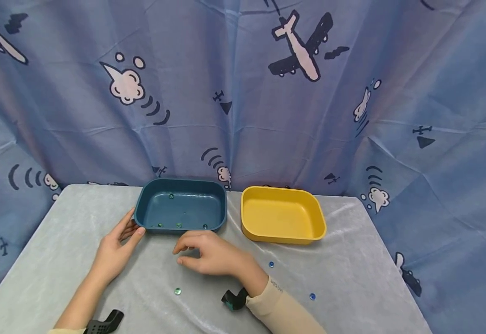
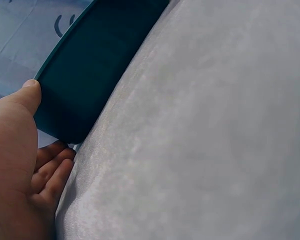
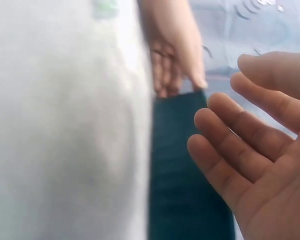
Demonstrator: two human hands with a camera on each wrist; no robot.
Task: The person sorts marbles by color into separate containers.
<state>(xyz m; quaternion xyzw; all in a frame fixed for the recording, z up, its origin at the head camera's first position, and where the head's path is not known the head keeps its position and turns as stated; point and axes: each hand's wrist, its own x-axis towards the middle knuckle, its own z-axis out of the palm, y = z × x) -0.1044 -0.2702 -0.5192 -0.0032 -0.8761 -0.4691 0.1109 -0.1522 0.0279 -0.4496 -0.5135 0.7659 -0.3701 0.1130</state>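
Observation:
A teal tray (image 1: 197,204) stands at the back of the table with several small glass marbles (image 1: 178,225) inside, most near its front wall. My left hand (image 1: 115,253) grips the tray's front left corner. In the left wrist view, the thumb (image 2: 32,92) lies at the upper edge and the other fingers are around the corner below. My right hand (image 1: 215,255) is at the tray's front right, fingers relaxed and slightly bent. The right wrist view shows its palm and spread fingers (image 3: 225,135) with nothing held, beside the teal wall.
To the right of the teal tray stands a yellow tray (image 1: 282,218) with nothing visible inside. A green marble (image 1: 178,291) lies on the grey cloth (image 1: 359,260) in front. Two blue marbles (image 1: 271,264) lie further right. A patterned blue curtain (image 1: 184,93) hangs behind the table.

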